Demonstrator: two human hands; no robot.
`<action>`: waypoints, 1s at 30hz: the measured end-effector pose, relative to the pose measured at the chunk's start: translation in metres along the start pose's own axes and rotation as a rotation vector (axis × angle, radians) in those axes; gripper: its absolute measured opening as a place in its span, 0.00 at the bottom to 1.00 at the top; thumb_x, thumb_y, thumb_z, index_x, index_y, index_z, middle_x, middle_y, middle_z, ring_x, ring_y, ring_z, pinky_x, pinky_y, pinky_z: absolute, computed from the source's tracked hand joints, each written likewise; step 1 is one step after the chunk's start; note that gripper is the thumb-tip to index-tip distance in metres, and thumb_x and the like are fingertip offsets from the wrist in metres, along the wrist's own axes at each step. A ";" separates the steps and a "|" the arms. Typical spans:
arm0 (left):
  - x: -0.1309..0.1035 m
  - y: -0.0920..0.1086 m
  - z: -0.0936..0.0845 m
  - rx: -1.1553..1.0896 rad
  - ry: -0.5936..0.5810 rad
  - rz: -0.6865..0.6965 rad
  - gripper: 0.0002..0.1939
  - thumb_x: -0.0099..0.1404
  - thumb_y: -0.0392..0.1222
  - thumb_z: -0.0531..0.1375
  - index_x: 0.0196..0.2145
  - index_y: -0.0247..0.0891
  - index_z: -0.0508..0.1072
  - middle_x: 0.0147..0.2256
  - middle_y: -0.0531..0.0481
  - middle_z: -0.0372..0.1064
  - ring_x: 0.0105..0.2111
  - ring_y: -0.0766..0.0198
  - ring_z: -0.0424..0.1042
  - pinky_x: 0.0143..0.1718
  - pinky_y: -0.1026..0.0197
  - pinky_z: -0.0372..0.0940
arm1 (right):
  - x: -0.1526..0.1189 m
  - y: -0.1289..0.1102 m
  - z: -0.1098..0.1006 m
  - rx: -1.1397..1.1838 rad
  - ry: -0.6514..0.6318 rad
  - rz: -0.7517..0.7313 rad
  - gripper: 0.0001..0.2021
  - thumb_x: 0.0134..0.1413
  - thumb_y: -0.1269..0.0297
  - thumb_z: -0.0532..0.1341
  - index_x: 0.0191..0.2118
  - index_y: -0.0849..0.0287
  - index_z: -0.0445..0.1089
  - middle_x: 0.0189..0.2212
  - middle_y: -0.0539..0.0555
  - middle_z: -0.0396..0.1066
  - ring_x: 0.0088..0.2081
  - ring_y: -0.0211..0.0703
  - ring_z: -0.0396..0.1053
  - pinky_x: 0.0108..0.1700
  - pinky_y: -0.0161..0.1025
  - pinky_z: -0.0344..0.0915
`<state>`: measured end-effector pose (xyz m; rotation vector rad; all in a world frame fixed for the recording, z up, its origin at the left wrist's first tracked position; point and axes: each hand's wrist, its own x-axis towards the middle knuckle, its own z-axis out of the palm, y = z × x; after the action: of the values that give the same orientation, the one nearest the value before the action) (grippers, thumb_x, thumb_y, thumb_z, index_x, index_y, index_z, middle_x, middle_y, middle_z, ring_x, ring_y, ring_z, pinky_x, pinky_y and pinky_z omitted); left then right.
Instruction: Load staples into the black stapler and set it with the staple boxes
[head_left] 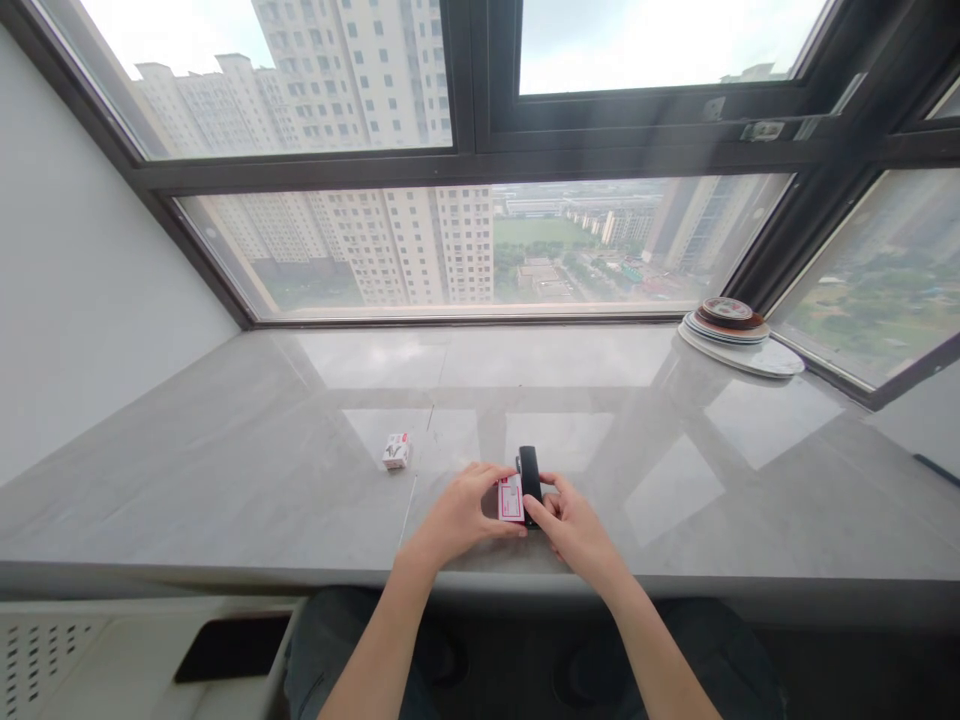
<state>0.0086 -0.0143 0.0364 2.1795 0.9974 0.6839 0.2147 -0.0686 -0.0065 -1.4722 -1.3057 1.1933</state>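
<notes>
My left hand [469, 510] is closed around a small white box with a pink-red border [511, 500], its thumb at the near end and its fingers at the far end. Right beside the box stands a black stapler [529, 470], long side toward me. My right hand [564, 518] grips the stapler from the right; its thumb lies across the stapler, with the tip close to the box's edge. Whether the thumb touches the box I cannot tell. A second small box, white and red with a dark picture [396, 452], rests on the counter to the left of my hands.
The glossy grey stone counter [225, 480] runs up to a dark-framed window [465, 172]. In the far right corner sits a stack of plates or round mats [739, 340]. Below the counter's front edge, a dark flat rectangle [232, 648] lies on a pale surface at left.
</notes>
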 end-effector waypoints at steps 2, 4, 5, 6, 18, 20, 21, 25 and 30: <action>0.001 -0.004 0.004 0.004 0.008 0.003 0.35 0.52 0.56 0.74 0.57 0.51 0.72 0.50 0.50 0.72 0.52 0.53 0.70 0.55 0.54 0.66 | 0.001 0.002 0.000 0.023 -0.020 -0.015 0.27 0.63 0.42 0.59 0.57 0.57 0.62 0.21 0.40 0.55 0.17 0.34 0.55 0.18 0.33 0.54; 0.003 -0.007 0.008 0.026 0.015 0.006 0.36 0.51 0.57 0.75 0.56 0.50 0.72 0.49 0.49 0.72 0.51 0.53 0.70 0.53 0.54 0.66 | 0.001 0.003 -0.002 0.033 -0.029 -0.030 0.26 0.63 0.42 0.58 0.57 0.57 0.63 0.22 0.40 0.55 0.18 0.34 0.54 0.20 0.33 0.54; 0.004 -0.008 0.011 0.039 0.017 0.007 0.36 0.51 0.57 0.75 0.56 0.49 0.72 0.49 0.49 0.72 0.51 0.53 0.70 0.53 0.54 0.66 | 0.001 0.002 -0.002 0.036 -0.033 -0.035 0.26 0.63 0.42 0.58 0.56 0.58 0.63 0.22 0.41 0.55 0.19 0.34 0.54 0.21 0.33 0.54; 0.004 -0.008 0.013 0.050 0.016 0.008 0.36 0.52 0.58 0.74 0.56 0.49 0.72 0.48 0.49 0.72 0.51 0.52 0.70 0.53 0.54 0.66 | 0.001 0.001 -0.004 0.042 -0.040 -0.035 0.27 0.63 0.41 0.58 0.56 0.58 0.64 0.22 0.41 0.55 0.19 0.34 0.54 0.22 0.33 0.55; -0.021 -0.067 -0.061 0.447 0.665 -0.490 0.28 0.72 0.60 0.52 0.61 0.42 0.69 0.52 0.38 0.66 0.57 0.44 0.64 0.62 0.40 0.55 | -0.023 -0.013 -0.009 -0.137 0.094 0.011 0.47 0.48 0.45 0.71 0.70 0.56 0.57 0.25 0.44 0.60 0.27 0.39 0.60 0.31 0.37 0.62; -0.022 -0.085 -0.078 0.454 0.631 -0.658 0.29 0.72 0.59 0.52 0.62 0.40 0.68 0.46 0.39 0.71 0.50 0.43 0.69 0.56 0.42 0.61 | -0.024 -0.019 -0.005 -0.214 0.085 -0.007 0.46 0.45 0.49 0.73 0.69 0.54 0.59 0.25 0.45 0.64 0.27 0.41 0.62 0.30 0.36 0.60; -0.021 -0.089 -0.082 0.425 0.560 -0.697 0.28 0.72 0.59 0.52 0.62 0.42 0.68 0.43 0.41 0.73 0.47 0.45 0.71 0.52 0.44 0.63 | -0.024 -0.023 -0.003 -0.236 0.073 -0.021 0.44 0.45 0.51 0.73 0.68 0.53 0.61 0.26 0.46 0.66 0.28 0.42 0.64 0.30 0.37 0.60; -0.002 -0.080 -0.059 0.278 0.326 -0.576 0.24 0.73 0.58 0.51 0.60 0.46 0.69 0.40 0.46 0.77 0.41 0.52 0.75 0.43 0.55 0.64 | -0.018 -0.035 0.000 -0.252 0.031 -0.070 0.33 0.46 0.57 0.72 0.60 0.50 0.69 0.34 0.52 0.76 0.35 0.50 0.73 0.35 0.38 0.63; 0.025 -0.035 -0.006 0.150 0.176 -0.314 0.22 0.76 0.57 0.46 0.58 0.51 0.69 0.43 0.49 0.78 0.44 0.55 0.77 0.44 0.58 0.65 | -0.008 -0.039 -0.001 -0.303 -0.038 -0.107 0.26 0.49 0.60 0.69 0.57 0.48 0.69 0.34 0.50 0.78 0.34 0.50 0.74 0.35 0.37 0.62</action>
<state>0.0028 0.0250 0.0200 2.0464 1.4875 0.6758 0.2074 -0.0718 0.0320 -1.5728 -1.6252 0.9895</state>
